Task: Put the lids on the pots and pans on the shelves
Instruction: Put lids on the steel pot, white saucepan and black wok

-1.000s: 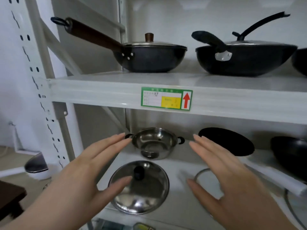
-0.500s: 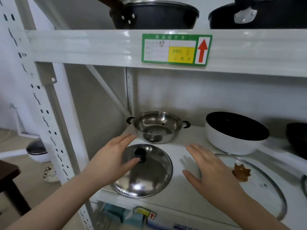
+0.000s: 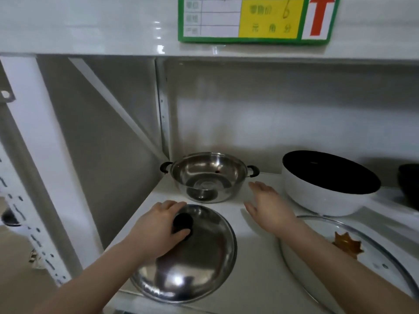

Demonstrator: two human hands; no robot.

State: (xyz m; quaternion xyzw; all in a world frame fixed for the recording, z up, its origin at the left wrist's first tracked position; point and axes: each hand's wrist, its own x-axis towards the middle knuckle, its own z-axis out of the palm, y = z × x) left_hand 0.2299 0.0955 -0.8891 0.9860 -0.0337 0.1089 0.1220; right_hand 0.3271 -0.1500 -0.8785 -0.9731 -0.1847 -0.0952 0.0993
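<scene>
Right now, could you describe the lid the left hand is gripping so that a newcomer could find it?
Look at the lower white shelf, near its front left corner. The steel lid lies just in front of the small steel pot. Unlike the glass lid to its right, it is opaque and mirror-shiny, with a black knob.

left hand (image 3: 156, 225) now apparently gripping knob (image 3: 182, 223) | right hand (image 3: 267, 206) advanced

White shelf (image 3: 256, 264): steel pot (image 3: 207, 176), steel lid (image 3: 195, 261), white pan (image 3: 326, 184), glass lid (image 3: 353, 257).

Soft even light, glare on steel lid (image 3: 188, 264), edges blurred — wide-angle bowing
</scene>
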